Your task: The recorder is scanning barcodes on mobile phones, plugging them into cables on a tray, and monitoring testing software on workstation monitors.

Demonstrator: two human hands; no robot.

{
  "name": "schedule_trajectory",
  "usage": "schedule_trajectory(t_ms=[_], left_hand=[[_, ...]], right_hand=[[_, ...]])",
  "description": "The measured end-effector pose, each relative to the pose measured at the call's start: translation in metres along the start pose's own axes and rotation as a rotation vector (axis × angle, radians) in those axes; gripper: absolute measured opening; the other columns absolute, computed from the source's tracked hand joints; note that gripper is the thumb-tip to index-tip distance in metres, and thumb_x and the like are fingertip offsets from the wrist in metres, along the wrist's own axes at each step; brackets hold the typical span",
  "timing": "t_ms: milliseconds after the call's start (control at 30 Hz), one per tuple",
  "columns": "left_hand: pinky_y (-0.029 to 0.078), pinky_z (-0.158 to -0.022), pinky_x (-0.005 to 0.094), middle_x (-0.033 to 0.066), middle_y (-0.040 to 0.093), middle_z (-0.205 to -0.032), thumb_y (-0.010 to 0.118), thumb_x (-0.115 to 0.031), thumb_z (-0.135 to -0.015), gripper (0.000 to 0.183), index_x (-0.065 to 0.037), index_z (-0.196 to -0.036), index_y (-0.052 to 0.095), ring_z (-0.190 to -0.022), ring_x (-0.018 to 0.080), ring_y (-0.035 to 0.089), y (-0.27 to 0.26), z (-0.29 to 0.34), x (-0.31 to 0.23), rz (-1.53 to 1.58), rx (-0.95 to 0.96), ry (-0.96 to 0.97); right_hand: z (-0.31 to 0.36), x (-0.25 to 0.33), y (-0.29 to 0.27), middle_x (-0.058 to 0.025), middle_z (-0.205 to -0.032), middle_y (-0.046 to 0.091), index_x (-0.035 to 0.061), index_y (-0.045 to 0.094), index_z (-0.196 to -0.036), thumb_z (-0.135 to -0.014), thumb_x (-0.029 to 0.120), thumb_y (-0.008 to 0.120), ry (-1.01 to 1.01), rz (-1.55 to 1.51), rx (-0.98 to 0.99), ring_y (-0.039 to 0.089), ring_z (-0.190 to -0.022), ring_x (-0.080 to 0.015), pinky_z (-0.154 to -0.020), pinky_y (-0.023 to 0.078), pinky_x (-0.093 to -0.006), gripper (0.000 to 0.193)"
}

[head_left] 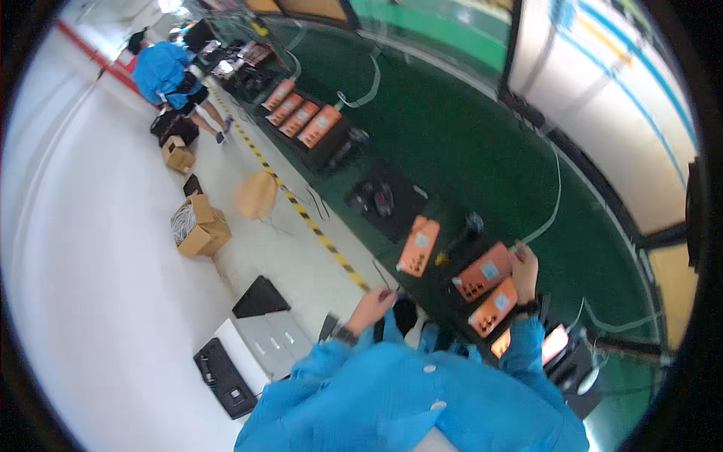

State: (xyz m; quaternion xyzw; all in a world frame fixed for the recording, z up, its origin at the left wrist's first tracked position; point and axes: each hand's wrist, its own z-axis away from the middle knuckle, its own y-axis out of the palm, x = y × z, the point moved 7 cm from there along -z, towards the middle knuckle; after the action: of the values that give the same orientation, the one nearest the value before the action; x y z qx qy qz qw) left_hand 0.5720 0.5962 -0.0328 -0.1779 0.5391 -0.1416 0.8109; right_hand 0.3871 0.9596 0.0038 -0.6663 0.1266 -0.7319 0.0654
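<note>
My right hand [525,271] is curled at the far right end of an orange rectangular box [482,272] with black round holes and a pale label. Its fingertips meet the end of a white cable [548,222] there; the plug itself is hidden. My left hand [370,307] is at the table's near edge, fingers pinched by a small dark thing too blurred to name. Beside the first box lies a second orange box [494,307], partly next to my right wrist. Another orange box [419,246] lies farther left, apart from both hands.
Several orange boxes [318,126] stand in a row farther along the green table [444,143]. A black mat [388,207] holds dark items. On the floor are a round stool [257,195], a carton [202,226] and a grey cabinet [273,339]. A person in blue [167,71] stands far left.
</note>
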Motion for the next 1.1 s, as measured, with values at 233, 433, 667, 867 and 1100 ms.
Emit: schedule_trajectory(t_ms=[233, 433, 667, 867, 1100], left_hand=[[0.050, -0.082, 0.0374, 0.0191, 0.067, -0.101, 0.056, -0.032, -0.089, 0.036, -0.001, -0.107, 0.064, -0.095, 0.0311, 0.064, -0.045, 0.033, 0.123, 0.127, -0.183, -0.247], [0.049, -0.080, 0.0340, 0.0142, 0.068, -0.095, 0.058, -0.028, -0.090, 0.031, -0.002, -0.104, 0.064, -0.091, 0.0236, 0.065, -0.155, 0.001, 0.162, -0.020, -0.078, -0.051], [0.051, -0.078, 0.0367, 0.0202, 0.067, -0.095, 0.056, -0.026, -0.091, 0.032, 0.001, -0.106, 0.061, -0.088, 0.0297, 0.066, -0.349, 0.009, 0.212, 0.182, -0.430, -0.148], [0.050, -0.080, 0.0337, 0.0170, 0.068, -0.098, 0.057, -0.023, -0.091, 0.030, 0.001, -0.108, 0.061, -0.091, 0.0243, 0.065, -0.383, -0.005, 0.251, 0.261, -0.375, -0.258], [0.049, -0.080, 0.0313, 0.0153, 0.067, -0.101, 0.055, -0.020, -0.092, 0.030, 0.004, -0.110, 0.059, -0.091, 0.0213, 0.063, -0.436, -0.067, 0.285, 0.496, -0.355, -0.381]], right_hand=[[0.043, 0.060, 0.106, -0.0202, -0.086, 0.067, 0.0033, 0.069, -0.092, -0.085, 0.038, 0.062, -0.030, 0.641, 0.544, 0.065, -0.077, -0.0357, -0.064, 0.050, -0.0430, 0.036], [0.132, 0.115, 0.392, -0.0172, -0.098, 0.067, 0.0024, 0.062, -0.114, -0.093, 0.037, 0.054, -0.320, 0.453, 1.206, 0.063, -0.089, -0.0238, -0.079, 0.049, -0.0364, 0.041], [0.067, 0.171, 0.667, -0.0030, -0.087, 0.061, 0.0020, 0.058, -0.100, -0.094, 0.031, 0.055, 0.108, -0.319, 1.053, 0.058, -0.075, -0.0124, -0.071, 0.049, -0.0284, 0.030], [-0.122, 0.198, 0.700, -0.0117, -0.070, 0.057, 0.0019, 0.056, -0.078, -0.082, 0.010, 0.056, -0.753, 0.668, 0.322, 0.059, -0.069, -0.0234, -0.059, 0.046, -0.0405, 0.009], [-0.285, 0.131, 0.635, -0.0206, -0.096, 0.067, 0.0024, 0.065, -0.108, -0.079, 0.047, 0.063, -0.171, 0.704, -0.389, 0.064, -0.093, -0.0369, -0.084, 0.050, -0.0444, 0.053]])
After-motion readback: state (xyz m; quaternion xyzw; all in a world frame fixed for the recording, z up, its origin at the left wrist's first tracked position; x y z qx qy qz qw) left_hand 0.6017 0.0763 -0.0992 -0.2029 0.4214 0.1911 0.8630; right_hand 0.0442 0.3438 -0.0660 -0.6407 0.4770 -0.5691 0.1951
